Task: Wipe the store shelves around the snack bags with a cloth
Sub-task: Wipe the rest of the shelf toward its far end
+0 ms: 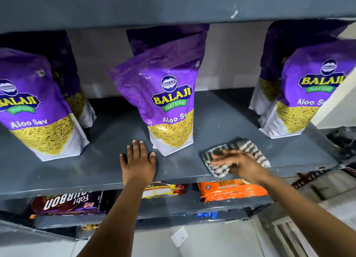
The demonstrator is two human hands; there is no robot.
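Purple Aloo Sev snack bags stand on a grey shelf (221, 120): one at the left (36, 106), one in the middle (169, 102), one at the right (306, 95), each with more bags behind. My left hand (137, 160) lies flat, fingers spread, on the shelf just left of the middle bag's base. My right hand (237, 162) presses a striped dark-and-white cloth (254, 152) onto the shelf's front, to the right of the middle bag. The hand is blurred.
Another grey shelf (173, 4) runs overhead. Below are a dark Bourbon biscuit pack (67, 202), a yellow-red pack (163, 191) and an orange cashew cookies pack (231, 191). A white wall edge (339, 98) stands at the right. Pale floor lies beneath.
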